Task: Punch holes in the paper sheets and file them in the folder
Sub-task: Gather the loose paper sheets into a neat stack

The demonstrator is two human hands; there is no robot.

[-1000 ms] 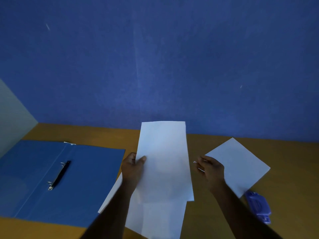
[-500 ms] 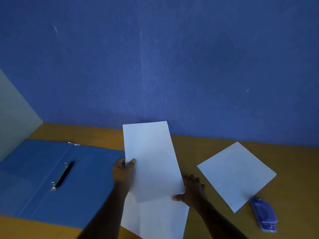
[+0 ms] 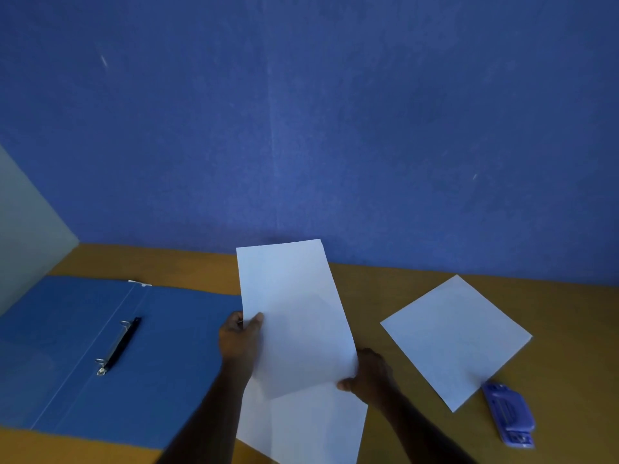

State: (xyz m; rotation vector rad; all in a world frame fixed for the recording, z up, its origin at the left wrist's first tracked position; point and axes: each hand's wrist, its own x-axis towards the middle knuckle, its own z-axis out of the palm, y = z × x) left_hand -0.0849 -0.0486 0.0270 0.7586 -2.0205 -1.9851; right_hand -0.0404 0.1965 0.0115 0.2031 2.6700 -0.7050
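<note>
A paper sheet [image 3: 294, 316] is pinched by the left hand [image 3: 239, 339] and right hand [image 3: 370, 376], each grip holding an edge; carriage to the hole punch [image 3: 509, 415] is judged next.

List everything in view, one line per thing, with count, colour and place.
held sheet: 1, white, lifted above the table centre, gripped by both hands
sheets under it: count unclear, white, flat at the near edge
lone sheet: 1, white, flat on the right
hole punch: 1, purple, by the lone sheet's near corner
folder: 1, blue, lying open on the left, with metal rings
table: 1, brown
wall: blue, behind
left hand: pinches the held sheet's left edge
right hand: grips its lower right corner
</note>
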